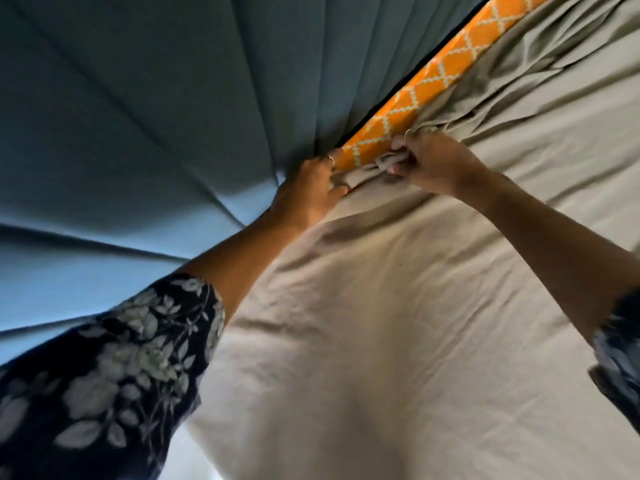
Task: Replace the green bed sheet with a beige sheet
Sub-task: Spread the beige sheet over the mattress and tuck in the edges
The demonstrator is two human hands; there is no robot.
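Note:
A beige sheet (398, 306) covers the bed, wrinkled and bunched along the far edge. Beside that edge the mattress side (440, 74) shows, orange with a white lattice pattern. My left hand (308, 188) grips a bunched fold of the beige sheet at the mattress edge, its fingers down by the gap at the headboard. My right hand (426, 161) pinches the same gathered edge of the sheet just to the right. No green sheet is in view.
A padded blue-grey headboard (138, 133) with deep seams fills the left and top, standing right against the mattress edge. A dark floral sleeve (114, 368) covers my left upper arm.

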